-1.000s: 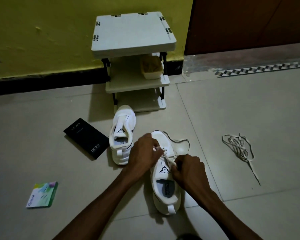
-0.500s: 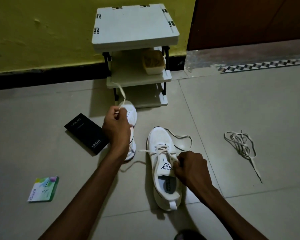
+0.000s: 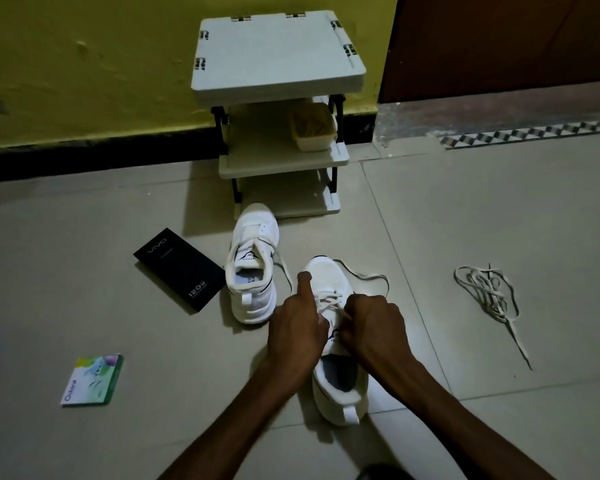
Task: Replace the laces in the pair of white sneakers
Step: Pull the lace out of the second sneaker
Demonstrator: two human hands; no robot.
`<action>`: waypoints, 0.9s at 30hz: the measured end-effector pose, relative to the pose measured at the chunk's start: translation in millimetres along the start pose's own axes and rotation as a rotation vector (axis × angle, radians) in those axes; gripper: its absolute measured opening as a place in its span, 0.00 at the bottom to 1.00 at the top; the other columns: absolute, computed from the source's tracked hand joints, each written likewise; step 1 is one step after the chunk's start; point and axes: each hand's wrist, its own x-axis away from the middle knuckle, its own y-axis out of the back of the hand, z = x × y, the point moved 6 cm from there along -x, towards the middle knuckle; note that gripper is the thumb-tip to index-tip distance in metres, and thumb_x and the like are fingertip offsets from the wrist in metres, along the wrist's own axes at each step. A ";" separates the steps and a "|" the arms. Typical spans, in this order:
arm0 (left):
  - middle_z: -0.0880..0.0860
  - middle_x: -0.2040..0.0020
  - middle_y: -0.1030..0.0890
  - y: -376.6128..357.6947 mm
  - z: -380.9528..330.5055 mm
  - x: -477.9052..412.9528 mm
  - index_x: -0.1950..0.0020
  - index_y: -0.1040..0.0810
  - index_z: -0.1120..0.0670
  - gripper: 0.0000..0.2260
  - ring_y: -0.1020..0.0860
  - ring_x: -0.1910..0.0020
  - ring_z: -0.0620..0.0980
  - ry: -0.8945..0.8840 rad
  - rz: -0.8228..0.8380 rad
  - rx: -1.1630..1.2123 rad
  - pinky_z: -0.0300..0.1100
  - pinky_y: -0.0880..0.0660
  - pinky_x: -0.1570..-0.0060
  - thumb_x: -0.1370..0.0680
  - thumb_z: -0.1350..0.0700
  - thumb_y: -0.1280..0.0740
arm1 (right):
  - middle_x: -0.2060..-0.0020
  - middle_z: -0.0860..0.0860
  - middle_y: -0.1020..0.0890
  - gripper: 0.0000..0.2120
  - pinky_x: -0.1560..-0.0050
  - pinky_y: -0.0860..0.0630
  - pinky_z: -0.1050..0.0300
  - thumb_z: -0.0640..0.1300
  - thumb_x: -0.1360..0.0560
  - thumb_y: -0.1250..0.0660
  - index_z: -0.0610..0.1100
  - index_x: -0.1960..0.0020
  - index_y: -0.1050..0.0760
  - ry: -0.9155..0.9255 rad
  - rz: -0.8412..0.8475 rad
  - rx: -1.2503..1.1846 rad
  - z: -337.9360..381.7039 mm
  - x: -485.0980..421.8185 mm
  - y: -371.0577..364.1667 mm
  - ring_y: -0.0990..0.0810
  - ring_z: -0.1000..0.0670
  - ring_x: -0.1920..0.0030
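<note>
Left hand [image 3: 297, 327] has dropped back to the near sneaker [image 3: 329, 277] on the floor [image 3: 465, 209], forefinger out, rest curled; we cannot tell whether it grips. Right hand [image 3: 373, 329] pinches the lace [image 3: 329, 299] by the tongue. Beyond: second sneaker [image 3: 252, 271], loose laces [image 3: 489, 292] well right.

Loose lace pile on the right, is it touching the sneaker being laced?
Apart. The head view shows a wide stretch of bare floor between the lace pile and the near sneaker.
</note>
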 end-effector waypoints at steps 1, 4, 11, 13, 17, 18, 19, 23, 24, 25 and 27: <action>0.55 0.56 0.20 1.9 6.4 0.3 0.33 0.39 0.52 0.24 0.20 0.57 0.55 0.031 -0.039 0.105 0.46 0.24 0.61 0.26 0.57 0.34 | 0.69 0.53 0.24 0.08 0.68 0.33 0.63 0.49 0.30 0.32 0.46 0.62 0.28 -0.020 -0.013 -0.039 -5.8 -0.7 1.4 0.26 0.53 0.68; 0.54 0.61 0.21 1.3 33.3 -2.2 0.44 0.37 0.50 0.20 0.22 0.61 0.52 0.242 0.003 0.402 0.41 0.28 0.63 0.29 0.61 0.31 | 0.77 0.50 0.26 0.09 0.74 0.36 0.61 0.48 0.38 0.35 0.42 0.69 0.26 -0.143 -0.042 -0.271 -26.6 -1.8 6.6 0.25 0.50 0.73; 0.48 0.65 0.19 1.4 28.3 -4.2 0.43 0.36 0.48 0.21 0.20 0.61 0.47 0.181 0.012 0.414 0.44 0.24 0.59 0.29 0.58 0.28 | 0.48 0.50 0.23 0.17 0.55 0.27 0.59 0.49 0.31 0.27 0.50 0.43 0.22 0.211 -0.085 -0.003 11.1 -9.9 10.0 0.23 0.48 0.48; 0.48 0.65 0.19 2.4 27.3 -4.4 0.43 0.36 0.47 0.21 0.19 0.61 0.47 0.166 0.003 0.406 0.44 0.24 0.58 0.28 0.55 0.27 | 0.52 0.48 0.21 0.11 0.59 0.26 0.56 0.49 0.32 0.27 0.49 0.50 0.19 0.343 -0.075 0.136 28.5 -14.9 7.0 0.23 0.45 0.51; 0.49 0.64 0.19 3.6 26.4 -5.1 0.42 0.35 0.48 0.21 0.20 0.61 0.47 0.144 -0.006 0.381 0.45 0.24 0.58 0.28 0.56 0.27 | 0.73 0.49 0.24 0.08 0.70 0.37 0.57 0.46 0.44 0.23 0.48 0.72 0.22 0.447 -0.061 0.386 45.7 -28.5 -2.3 0.24 0.44 0.67; 0.50 0.63 0.19 4.2 26.9 -5.1 0.41 0.34 0.49 0.21 0.20 0.61 0.47 0.143 -0.004 0.375 0.45 0.24 0.58 0.29 0.57 0.28 | 0.74 0.49 0.24 0.08 0.69 0.37 0.57 0.46 0.45 0.24 0.47 0.73 0.23 0.482 -0.059 0.413 48.9 -29.4 -4.7 0.24 0.44 0.68; 0.50 0.63 0.20 4.9 25.9 -5.4 0.41 0.34 0.49 0.22 0.21 0.61 0.47 0.139 0.000 0.371 0.45 0.25 0.58 0.29 0.57 0.28 | 0.74 0.48 0.24 0.09 0.69 0.38 0.57 0.46 0.45 0.23 0.46 0.74 0.24 0.504 -0.059 0.415 50.7 -29.9 -2.9 0.24 0.44 0.68; 0.51 0.63 0.22 5.5 27.0 -3.6 0.42 0.35 0.49 0.21 0.22 0.62 0.48 0.128 0.010 0.343 0.41 0.28 0.64 0.29 0.56 0.28 | 0.67 0.47 0.19 0.06 0.64 0.29 0.57 0.47 0.34 0.28 0.44 0.65 0.19 0.192 -0.223 0.152 13.2 -47.2 29.9 0.21 0.44 0.62; 0.51 0.63 0.22 5.3 26.6 -3.1 0.42 0.35 0.50 0.21 0.22 0.62 0.49 0.132 0.011 0.348 0.40 0.28 0.64 0.29 0.56 0.28 | 0.67 0.47 0.18 0.07 0.64 0.27 0.57 0.47 0.33 0.30 0.44 0.64 0.19 0.052 -0.264 0.030 -6.6 -49.6 38.2 0.21 0.44 0.62; 0.51 0.63 0.22 4.7 26.4 -2.8 0.42 0.34 0.50 0.21 0.22 0.62 0.49 0.136 0.011 0.352 0.41 0.28 0.63 0.29 0.56 0.28 | 0.68 0.46 0.18 0.07 0.64 0.26 0.56 0.47 0.33 0.30 0.43 0.64 0.19 -0.050 -0.281 -0.057 -22.9 -49.8 41.6 0.20 0.44 0.63; 0.51 0.62 0.22 3.9 25.1 -3.0 0.42 0.34 0.50 0.21 0.21 0.60 0.50 0.139 0.005 0.348 0.42 0.28 0.62 0.29 0.56 0.28 | 0.65 0.46 0.19 0.06 0.63 0.25 0.55 0.44 0.34 0.31 0.42 0.61 0.20 -0.127 -0.225 -0.048 -34.4 -46.4 33.1 0.20 0.43 0.60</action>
